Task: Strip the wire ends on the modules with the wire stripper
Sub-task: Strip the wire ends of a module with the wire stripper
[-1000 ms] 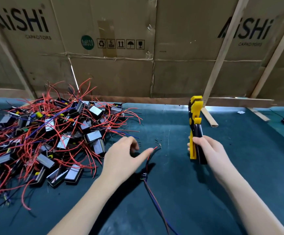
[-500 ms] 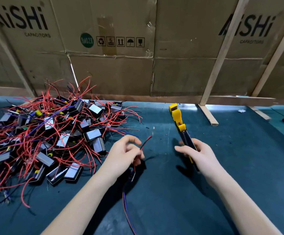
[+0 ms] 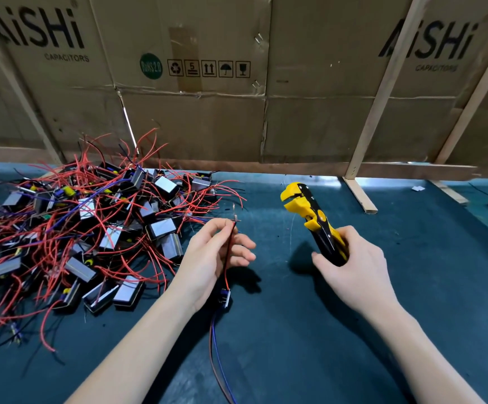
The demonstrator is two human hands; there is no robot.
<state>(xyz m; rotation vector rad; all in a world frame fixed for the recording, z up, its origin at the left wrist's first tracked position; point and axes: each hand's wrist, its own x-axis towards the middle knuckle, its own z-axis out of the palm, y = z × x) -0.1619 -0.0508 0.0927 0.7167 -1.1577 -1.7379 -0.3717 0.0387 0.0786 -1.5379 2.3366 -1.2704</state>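
Left hand point(image 3: 213, 258) pinching red wire point(image 3: 228, 252) of one module point(image 3: 225, 297), right hand point(image 3: 356, 266) gripping wire stripper point(image 3: 312, 220) handles, hands apart above worktop point(image 3: 295, 330)

The stripper's point(image 3: 312, 217) handles vanish inside the right hand point(image 3: 353, 266); the wires point(image 3: 216, 345) run off the bottom edge.

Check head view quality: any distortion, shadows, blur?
Head view: wide-angle bowing bends the wooden battens and table edge; wire stripper and both hands cast soft shadows on the green mat; wire tip in the left hand slightly blurred.
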